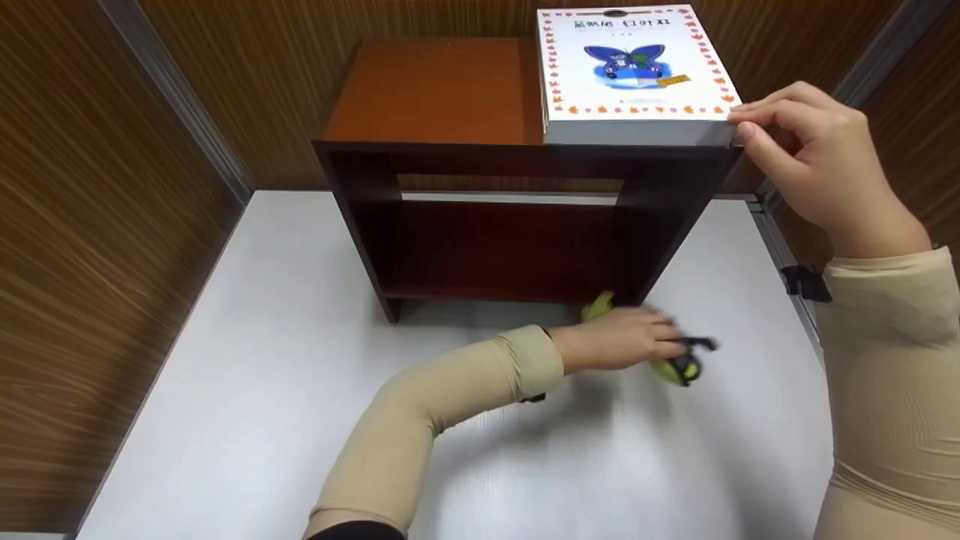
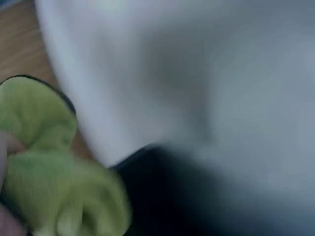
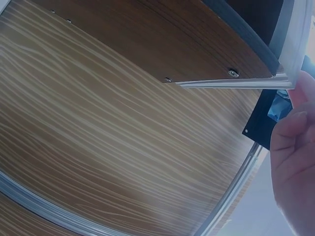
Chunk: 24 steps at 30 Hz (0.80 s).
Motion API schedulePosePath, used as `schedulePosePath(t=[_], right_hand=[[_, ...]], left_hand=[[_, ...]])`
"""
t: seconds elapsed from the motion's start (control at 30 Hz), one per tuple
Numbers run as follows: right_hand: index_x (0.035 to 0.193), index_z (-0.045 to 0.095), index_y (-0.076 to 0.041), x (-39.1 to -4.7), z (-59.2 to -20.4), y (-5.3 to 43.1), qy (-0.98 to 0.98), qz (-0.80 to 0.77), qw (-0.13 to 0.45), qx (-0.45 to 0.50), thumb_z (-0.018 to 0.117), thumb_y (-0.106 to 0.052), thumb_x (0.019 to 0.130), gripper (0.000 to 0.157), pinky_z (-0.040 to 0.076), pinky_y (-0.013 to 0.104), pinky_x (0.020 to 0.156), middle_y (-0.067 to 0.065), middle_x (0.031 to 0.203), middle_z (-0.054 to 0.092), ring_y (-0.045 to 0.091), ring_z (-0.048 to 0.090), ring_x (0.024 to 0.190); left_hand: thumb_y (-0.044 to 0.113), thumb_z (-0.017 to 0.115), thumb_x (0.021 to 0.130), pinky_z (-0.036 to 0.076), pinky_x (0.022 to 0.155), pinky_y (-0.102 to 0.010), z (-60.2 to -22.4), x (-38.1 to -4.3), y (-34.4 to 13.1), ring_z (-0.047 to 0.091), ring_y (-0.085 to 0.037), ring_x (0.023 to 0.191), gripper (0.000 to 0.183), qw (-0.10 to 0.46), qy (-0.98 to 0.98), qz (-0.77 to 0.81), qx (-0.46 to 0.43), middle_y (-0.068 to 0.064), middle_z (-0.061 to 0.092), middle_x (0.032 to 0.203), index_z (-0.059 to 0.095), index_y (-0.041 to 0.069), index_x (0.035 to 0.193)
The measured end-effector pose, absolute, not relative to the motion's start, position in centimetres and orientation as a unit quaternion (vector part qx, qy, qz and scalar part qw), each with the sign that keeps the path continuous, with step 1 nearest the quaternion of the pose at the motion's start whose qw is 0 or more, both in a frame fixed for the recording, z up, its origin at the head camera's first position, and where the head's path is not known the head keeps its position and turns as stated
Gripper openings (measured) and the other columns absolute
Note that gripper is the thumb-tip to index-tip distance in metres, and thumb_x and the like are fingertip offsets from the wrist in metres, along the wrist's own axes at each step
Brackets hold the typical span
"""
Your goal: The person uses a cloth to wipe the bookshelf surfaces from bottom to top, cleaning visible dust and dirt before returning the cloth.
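Note:
My left hand (image 1: 619,337) holds a soft yellow-green cloth item (image 1: 671,371) with black trim and a black loop, in front of the shelf's lower right corner. It is blurred in the head view, and the hand covers its middle. In the left wrist view the green cloth (image 2: 64,182) bulges around the fingers. Up on the shelf, a white picture book (image 1: 637,67) with a blue butterfly lies flat on a thick stack. The right hand (image 1: 817,146) pinches the near right corner of these books between thumb and fingers.
The dark brown wooden shelf (image 1: 450,97) stands on a white table (image 1: 285,375), with an opening under its top. Wood-grain panels (image 1: 97,187) enclose the table. A black clamp (image 1: 806,283) sits on the right edge rail.

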State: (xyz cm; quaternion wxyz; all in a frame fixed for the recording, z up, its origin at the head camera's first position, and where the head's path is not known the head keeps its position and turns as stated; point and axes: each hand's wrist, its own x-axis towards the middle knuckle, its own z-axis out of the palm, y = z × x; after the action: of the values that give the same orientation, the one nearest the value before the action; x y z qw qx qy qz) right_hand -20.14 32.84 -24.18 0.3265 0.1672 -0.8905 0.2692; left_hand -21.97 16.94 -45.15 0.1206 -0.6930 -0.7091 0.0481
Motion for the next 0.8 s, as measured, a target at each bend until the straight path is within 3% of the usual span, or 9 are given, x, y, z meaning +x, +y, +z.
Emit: schedulePosePath(t=[0.13,0.23,0.37,0.53,0.8], right_hand=[[0.091,0.069,0.009,-20.3,-24.3,33.1,-0.889,0.258,0.337,0.174,0.058,-0.004,0.087,0.017,0.027,0.014,0.057,-0.018,0.088,0.052,-0.005,0.036,0.063],[0.089,0.069,0.009,-20.6,-24.3,33.5,-0.883,0.257,0.348,0.184,0.058,-0.003,0.087,0.016,0.028,0.013,0.059,-0.015,0.088,0.056,-0.007,0.038,0.065],[0.086,0.069,0.008,-21.1,-24.1,33.6,-0.876,0.252,0.356,0.206,0.060,-0.003,0.088,0.015,0.030,0.009,0.064,-0.027,0.088,0.053,-0.013,0.042,0.071],[0.083,0.069,0.009,-21.4,-23.7,33.8,-0.880,0.243,0.347,0.216,0.055,-0.004,0.092,0.021,0.030,0.005,0.067,-0.040,0.085,0.044,-0.020,0.042,0.075],[0.083,0.069,0.010,-21.6,-23.6,34.1,-0.876,0.270,0.344,0.203,0.049,-0.006,0.095,0.028,0.035,0.008,0.065,-0.027,0.082,0.050,-0.009,0.047,0.070]], left_hand=[[0.019,0.028,0.102,0.028,0.106,-0.037,-37.5,-20.9,16.4,0.038,-0.019,0.130,0.039,0.341,-0.634,0.049,-0.692,0.000,0.046,0.139,0.050,0.017,0.135],[0.015,0.019,0.103,0.026,0.108,-0.040,-32.5,-20.6,15.7,0.037,-0.021,0.131,0.045,0.433,-0.604,0.028,-0.669,-0.003,0.045,0.140,0.048,0.013,0.137],[0.016,0.018,0.103,0.027,0.107,-0.039,-28.0,-20.4,14.7,0.038,-0.019,0.130,0.045,0.476,-0.593,0.023,-0.649,-0.002,0.045,0.140,0.047,0.013,0.138],[0.014,0.018,0.103,0.025,0.108,-0.038,-26.9,-21.3,14.6,0.037,-0.019,0.131,0.045,0.493,-0.618,0.023,-0.612,-0.002,0.044,0.141,0.045,0.013,0.139],[0.009,0.023,0.102,0.022,0.109,-0.039,-29.8,-25.1,16.5,0.035,-0.019,0.132,0.044,0.506,-0.689,0.005,-0.518,-0.001,0.043,0.142,0.048,0.015,0.138]])
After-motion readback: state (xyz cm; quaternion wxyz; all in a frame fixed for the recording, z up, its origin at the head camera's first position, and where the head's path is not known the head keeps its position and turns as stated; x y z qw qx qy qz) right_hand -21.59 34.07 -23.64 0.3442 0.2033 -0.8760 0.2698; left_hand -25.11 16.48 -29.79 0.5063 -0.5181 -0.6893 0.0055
